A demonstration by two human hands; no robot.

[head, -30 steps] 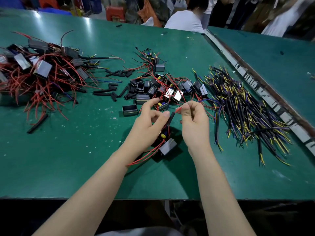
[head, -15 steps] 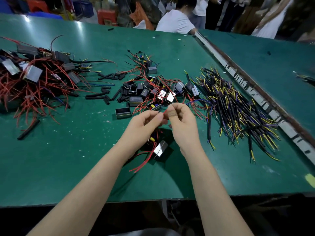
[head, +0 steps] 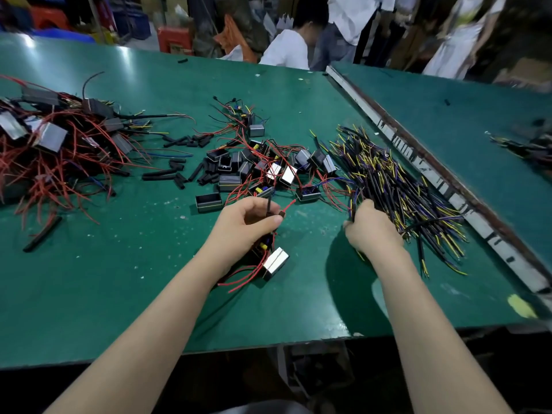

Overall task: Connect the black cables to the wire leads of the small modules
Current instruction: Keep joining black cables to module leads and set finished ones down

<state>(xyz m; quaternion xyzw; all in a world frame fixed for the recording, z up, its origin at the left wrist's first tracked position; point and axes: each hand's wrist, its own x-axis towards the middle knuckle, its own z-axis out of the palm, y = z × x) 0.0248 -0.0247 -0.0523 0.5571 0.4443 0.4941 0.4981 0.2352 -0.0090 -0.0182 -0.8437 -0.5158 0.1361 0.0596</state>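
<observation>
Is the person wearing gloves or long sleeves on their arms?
No. The left hand and right hand are bare, with no gloves, rings or watch showing. Both forearms are uncovered right down to the bottom edge of the picture, so no sleeves are visible. No cables or markings are on them.

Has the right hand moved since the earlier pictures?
Yes. The right hand has left the left hand and gone to the right, to the near edge of the black cable pile, where it touches the cables.

modules (head: 263, 171) mid-table | cables (head: 397, 186) right | finished heap (head: 50, 144) left
</observation>
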